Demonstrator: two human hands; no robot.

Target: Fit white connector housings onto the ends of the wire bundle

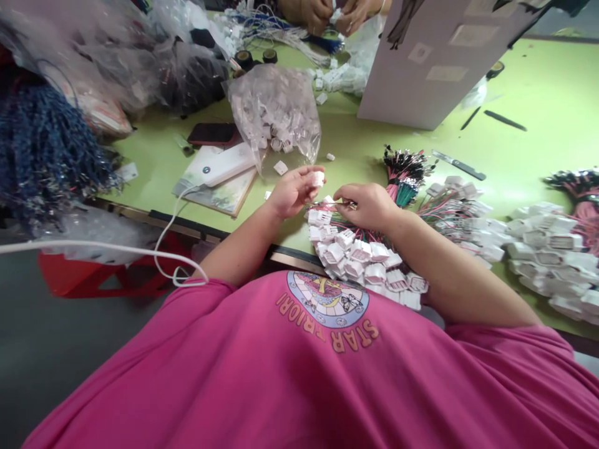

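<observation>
My left hand (296, 192) is closed around a small white plastic connector housing (317, 179), pinched between thumb and fingertips. Just right of it, my right hand (366, 204) has its fingers curled on thin wires (344, 204); the exact ends in its grip are hard to make out. Below both hands, a heap of white connectors (360, 251) on pink and dark wires lies at the table edge near my shirt. A clear plastic bag (276, 112) of white housings rests beyond my left hand, with a loose housing (281, 167) before it.
Left stand a phone (213, 133), a white power bank (229, 165) with cable, and blue wire bundles (47, 149). Right lie more wired connectors (552, 249), a black-tipped wire bundle (405, 171) and a cutter knife (458, 164). A grey box (402, 75) stands behind. Another person's hands (327, 14) work across the table.
</observation>
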